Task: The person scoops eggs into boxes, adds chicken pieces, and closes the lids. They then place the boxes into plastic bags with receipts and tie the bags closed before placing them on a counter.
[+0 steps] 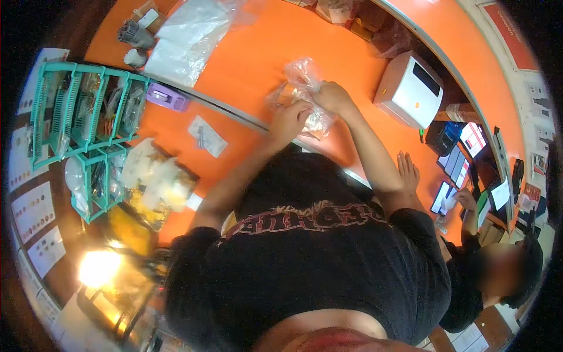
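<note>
A clear plastic bag (316,120) with something wrapped inside lies on the orange counter (258,58), its gathered top pointing away from me. My left hand (288,122) is closed at the near left side of the bag, with fingers curled on the plastic. On the right side, my right hand (333,97) grips the bag near its gathered top. The contents look whitish and orange, but I cannot make out what they are.
White plastic bags (189,44) lie at the upper left, near a purple device (167,97). Green racks (85,108) stand at the left. A white dispenser (409,89) is at the right, with a co-worker (469,281) beside several screens.
</note>
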